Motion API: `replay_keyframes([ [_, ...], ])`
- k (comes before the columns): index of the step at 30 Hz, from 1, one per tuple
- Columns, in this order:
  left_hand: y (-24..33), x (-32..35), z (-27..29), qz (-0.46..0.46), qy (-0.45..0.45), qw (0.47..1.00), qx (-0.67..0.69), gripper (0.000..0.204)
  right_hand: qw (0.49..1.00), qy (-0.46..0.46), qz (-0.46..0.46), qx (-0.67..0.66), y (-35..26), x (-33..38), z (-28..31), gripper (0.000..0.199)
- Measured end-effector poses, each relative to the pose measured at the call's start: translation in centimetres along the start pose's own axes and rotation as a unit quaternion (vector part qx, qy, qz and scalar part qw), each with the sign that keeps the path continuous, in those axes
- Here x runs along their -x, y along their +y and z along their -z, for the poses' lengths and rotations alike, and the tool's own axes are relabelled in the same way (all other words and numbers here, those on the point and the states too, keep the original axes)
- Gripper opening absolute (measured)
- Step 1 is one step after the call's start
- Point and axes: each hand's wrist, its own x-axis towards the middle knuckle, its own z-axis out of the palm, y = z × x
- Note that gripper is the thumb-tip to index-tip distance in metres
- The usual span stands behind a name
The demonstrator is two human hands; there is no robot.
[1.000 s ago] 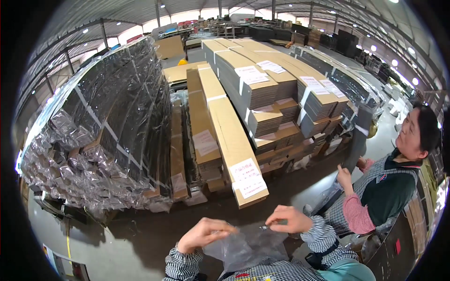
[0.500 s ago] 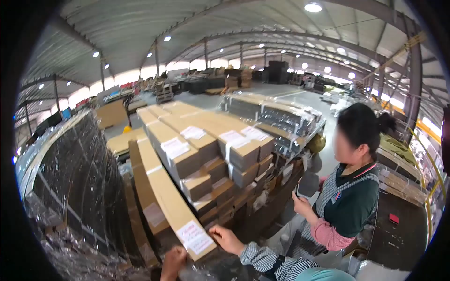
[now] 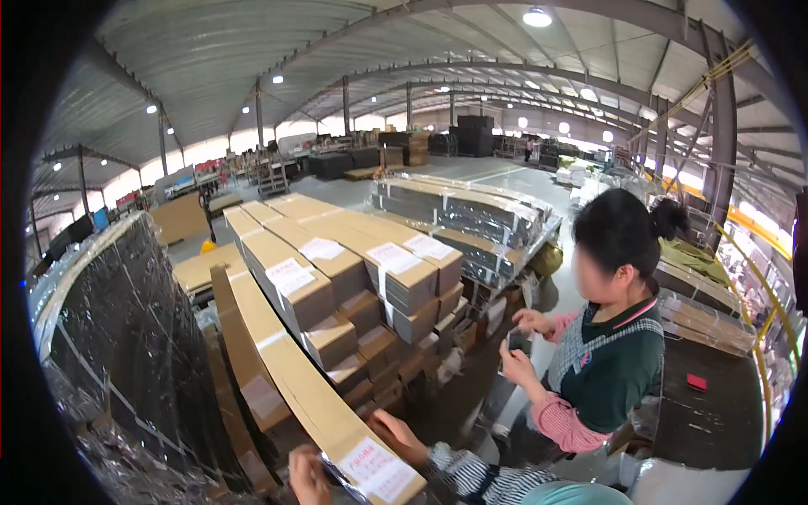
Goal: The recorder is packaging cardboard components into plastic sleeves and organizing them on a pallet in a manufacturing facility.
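A long brown cardboard box [image 3: 299, 383] slants towards me, a white label [image 3: 377, 468] with red print near its close end. My left hand [image 3: 310, 476] is against its left edge with the fingers curled. On the opposite edge, my right hand [image 3: 401, 438] grips the box, its fingertips partly hidden by the side. A striped sleeve [image 3: 480, 471] covers my right forearm. Just right of the box rise stacked long cartons [image 3: 337, 252], several with white labels and strapping. Another narrow carton [image 3: 252, 370] lies along the box's left side.
A dark film-wrapped stack [image 3: 126, 337] stands at left. Wrapped long packages [image 3: 463, 210] sit beyond the cartons. On the right a co-worker [image 3: 623, 337] in a checked apron holds a phone-like device [image 3: 518, 341]. Behind them a red item [image 3: 696, 382] lies on a dark surface.
The long box has slid towards me, its labelled end now nearer the lower edge, with both hands alongside. The view has shifted slightly. The co-worker has raised one hand over the device.
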Motion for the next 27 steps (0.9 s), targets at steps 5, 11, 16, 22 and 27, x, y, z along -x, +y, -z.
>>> replay_keyframes([
  [5, -0.5, 0.8, 1.8, 0.356, -0.072, 0.901, 0.236, 0.019, 0.993, 0.053, 0.052, 0.096, -2.4, 1.1, -0.6, 0.027],
  [11, -4.1, 2.6, 2.3, 0.254, -0.117, 0.959, 0.048, 0.016, 0.976, -0.019, 0.029, 0.214, 1.3, -0.5, 0.7, 0.027],
  [16, -2.1, 7.5, -2.5, 0.573, 0.154, 0.701, 0.396, 0.04, 0.984, -0.02, -0.177, -0.027, 4.6, 0.9, -3.1, 0.041],
  [22, -6.8, 16.2, -7.3, 0.5, 0.133, 0.819, 0.248, 0.016, 0.984, 0.028, -0.165, 0.056, 12.1, 5.3, -3.5, 0.031],
  [27, -9.0, 22.5, -7.5, 0.458, 0.036, 0.886, 0.062, 0.017, 0.934, 0.152, -0.215, -0.242, 13.8, 8.9, -4.9, 0.011],
])
